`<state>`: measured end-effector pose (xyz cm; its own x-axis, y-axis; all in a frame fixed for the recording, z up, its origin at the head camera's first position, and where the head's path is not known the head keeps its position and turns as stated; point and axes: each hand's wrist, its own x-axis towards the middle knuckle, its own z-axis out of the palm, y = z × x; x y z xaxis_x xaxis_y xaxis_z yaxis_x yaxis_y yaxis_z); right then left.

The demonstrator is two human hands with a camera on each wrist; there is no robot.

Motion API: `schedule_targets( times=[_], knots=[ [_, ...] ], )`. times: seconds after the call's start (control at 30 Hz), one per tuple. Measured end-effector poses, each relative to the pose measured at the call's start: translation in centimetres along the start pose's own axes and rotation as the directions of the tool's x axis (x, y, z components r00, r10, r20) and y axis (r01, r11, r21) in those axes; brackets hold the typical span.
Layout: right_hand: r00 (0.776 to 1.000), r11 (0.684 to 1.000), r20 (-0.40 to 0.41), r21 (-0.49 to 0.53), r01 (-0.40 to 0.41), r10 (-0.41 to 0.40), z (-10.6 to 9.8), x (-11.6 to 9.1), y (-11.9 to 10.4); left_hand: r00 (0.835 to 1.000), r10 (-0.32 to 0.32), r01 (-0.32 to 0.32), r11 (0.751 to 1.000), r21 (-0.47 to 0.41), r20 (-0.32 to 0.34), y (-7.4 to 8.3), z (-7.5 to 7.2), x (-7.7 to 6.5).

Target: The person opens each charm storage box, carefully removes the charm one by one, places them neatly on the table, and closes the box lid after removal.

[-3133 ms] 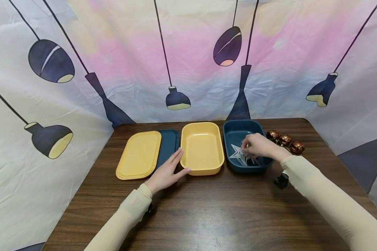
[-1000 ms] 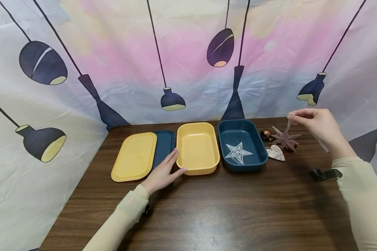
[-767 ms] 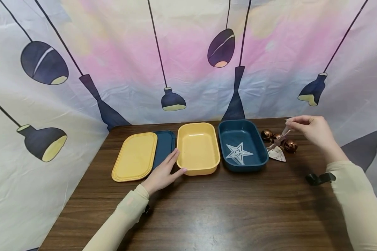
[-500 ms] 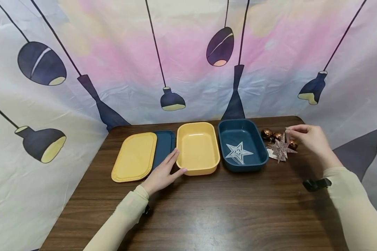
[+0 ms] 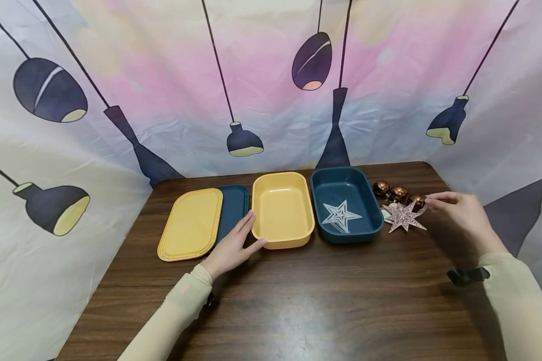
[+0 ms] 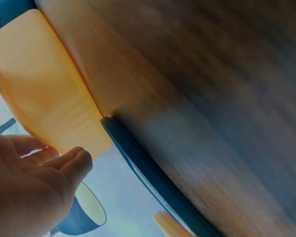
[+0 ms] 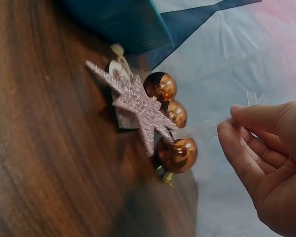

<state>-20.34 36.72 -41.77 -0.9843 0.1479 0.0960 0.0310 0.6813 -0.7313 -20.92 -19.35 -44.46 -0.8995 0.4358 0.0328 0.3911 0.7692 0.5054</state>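
My right hand (image 5: 467, 218) pinches the sheer ribbon (image 7: 202, 129) of a pink glittery star ornament (image 5: 404, 217) between thumb and forefinger. The star lies tilted over a pale heart ornament (image 7: 126, 116), mostly covering it, beside shiny copper baubles (image 5: 398, 193). To its left stands a dark blue box (image 5: 347, 236) with a white star ornament (image 5: 342, 216) inside. My left hand (image 5: 230, 251) rests with fingers extended against the near left side of a yellow box (image 5: 283, 244), thumb at its front corner. The left wrist view shows those fingers at the yellow box's wall (image 6: 49, 79).
A yellow lid (image 5: 191, 225) overlaps a dark blue lid (image 5: 233, 210) left of the yellow box. The two boxes stand side by side near the back of the wooden table (image 5: 298, 301). A printed cloth (image 5: 275, 100) hangs behind the table.
My right hand carried the pink star from the blue box to the baubles and lowered it over the heart. The white star stayed in the box. My left hand kept its place.
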Motion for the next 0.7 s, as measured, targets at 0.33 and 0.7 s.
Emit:
schedule_targets(
  times=[0.33, 0.7],
  knots=[
    [0.998, 0.991, 0.047, 0.122, -0.055, 0.049, 0.8, -0.4, 1.7, 1.0, -0.009, 0.009, 1.0, -0.009, -0.003, 0.0, -0.1, -0.1],
    [0.993, 0.971, 0.095, 0.222, -0.092, 0.072, 1.3, -0.5, 3.4, 1.0, -0.001, 0.001, 1.0, 0.004, -0.003, 0.0, 0.0, 0.0]
  ],
)
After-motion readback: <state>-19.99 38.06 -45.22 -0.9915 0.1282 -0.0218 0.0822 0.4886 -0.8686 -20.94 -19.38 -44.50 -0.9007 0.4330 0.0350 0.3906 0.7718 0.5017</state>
